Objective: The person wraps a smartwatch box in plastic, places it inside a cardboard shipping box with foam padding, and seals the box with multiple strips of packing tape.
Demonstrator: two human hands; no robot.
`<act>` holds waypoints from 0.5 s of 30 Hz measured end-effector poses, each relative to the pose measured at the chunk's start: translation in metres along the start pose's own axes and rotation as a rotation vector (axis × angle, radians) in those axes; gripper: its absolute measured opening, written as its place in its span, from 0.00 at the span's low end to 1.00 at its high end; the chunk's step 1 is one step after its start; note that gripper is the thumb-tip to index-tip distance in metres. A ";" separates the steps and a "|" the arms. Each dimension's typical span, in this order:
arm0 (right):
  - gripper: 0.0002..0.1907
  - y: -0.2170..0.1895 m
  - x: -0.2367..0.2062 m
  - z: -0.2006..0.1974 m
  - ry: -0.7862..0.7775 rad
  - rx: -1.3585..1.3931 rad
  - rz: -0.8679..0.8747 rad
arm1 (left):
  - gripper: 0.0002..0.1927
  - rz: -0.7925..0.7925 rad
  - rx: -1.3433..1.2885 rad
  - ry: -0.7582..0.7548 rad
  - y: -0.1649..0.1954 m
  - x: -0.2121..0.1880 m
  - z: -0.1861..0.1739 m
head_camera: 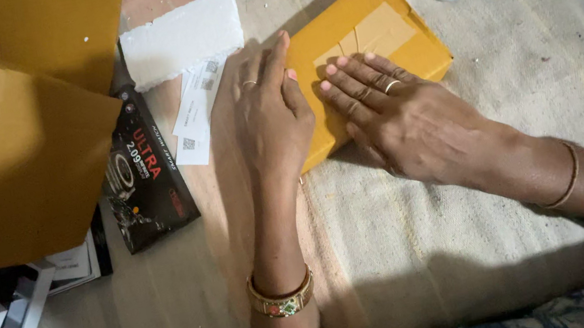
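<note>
Left hand [272, 115] lies flat, fingers together, gripping nothing, its edge against the near side of a small yellow-brown parcel [397, 33]. To its left sit paper slips [196, 113], a black product box [142, 174] and large cardboard sheets [2, 151], partly cut off. Right hand [400, 117] presses open-palmed on the parcel, hiding its lower corner.

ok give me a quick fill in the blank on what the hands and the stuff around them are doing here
1. Both hands press flat on a small ____ cardboard box.
2. The left hand rests on the box's ____ edge.
3. The right hand has a ____ on one finger.
4. Left of the paper slips lies a ____ product box.

Missing words: yellow; left; ring; black
</note>
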State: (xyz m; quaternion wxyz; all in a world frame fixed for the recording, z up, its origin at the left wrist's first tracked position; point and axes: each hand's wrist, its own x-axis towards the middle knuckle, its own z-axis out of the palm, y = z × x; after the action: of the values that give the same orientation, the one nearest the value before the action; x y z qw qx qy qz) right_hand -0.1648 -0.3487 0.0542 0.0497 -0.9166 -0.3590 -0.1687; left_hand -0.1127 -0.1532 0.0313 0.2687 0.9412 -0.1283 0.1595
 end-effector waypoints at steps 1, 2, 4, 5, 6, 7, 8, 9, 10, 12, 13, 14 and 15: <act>0.29 0.001 0.002 0.001 0.006 0.050 0.023 | 0.23 -0.001 -0.006 -0.003 0.000 0.000 0.001; 0.31 0.003 0.004 0.003 0.013 0.070 0.028 | 0.23 0.001 0.007 -0.003 0.000 0.000 0.002; 0.36 0.014 0.010 0.009 0.026 0.106 0.048 | 0.23 0.009 0.029 -0.009 0.000 0.000 0.004; 0.37 0.020 0.013 0.011 0.001 0.067 0.073 | 0.23 0.006 0.020 -0.011 0.000 0.001 0.004; 0.38 0.026 0.015 0.014 -0.021 0.028 0.094 | 0.23 0.002 0.013 -0.009 0.001 0.000 0.004; 0.40 0.032 0.017 0.015 -0.042 -0.010 0.111 | 0.23 -0.006 0.008 -0.004 0.001 0.001 0.003; 0.42 0.037 0.017 0.016 -0.074 -0.054 0.141 | 0.23 0.005 0.019 0.007 0.003 0.001 0.002; 0.45 0.042 0.015 0.016 -0.109 -0.098 0.172 | 0.22 0.015 0.028 0.015 0.005 0.001 0.000; 0.49 0.046 0.012 0.014 -0.146 -0.139 0.207 | 0.21 0.026 0.037 0.018 0.008 0.000 -0.003; 0.41 0.055 0.006 0.011 -0.082 -0.177 0.235 | 0.22 0.007 0.015 0.004 0.015 0.001 -0.010; 0.37 0.058 0.003 0.010 -0.046 -0.198 0.241 | 0.22 -0.005 0.006 0.006 0.020 0.003 -0.013; 0.35 0.060 -0.001 0.010 -0.068 -0.178 0.216 | 0.22 -0.112 0.035 -0.032 0.026 0.005 -0.016; 0.34 0.060 -0.005 0.010 -0.091 -0.158 0.200 | 0.22 -0.213 0.063 -0.077 0.033 0.008 -0.016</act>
State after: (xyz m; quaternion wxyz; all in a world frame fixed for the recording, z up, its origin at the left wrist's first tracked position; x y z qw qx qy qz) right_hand -0.1252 -0.3940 0.0445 -0.0226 -0.9556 -0.2532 -0.1490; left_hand -0.1198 -0.1726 0.0629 0.2495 0.9629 -0.0326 0.0978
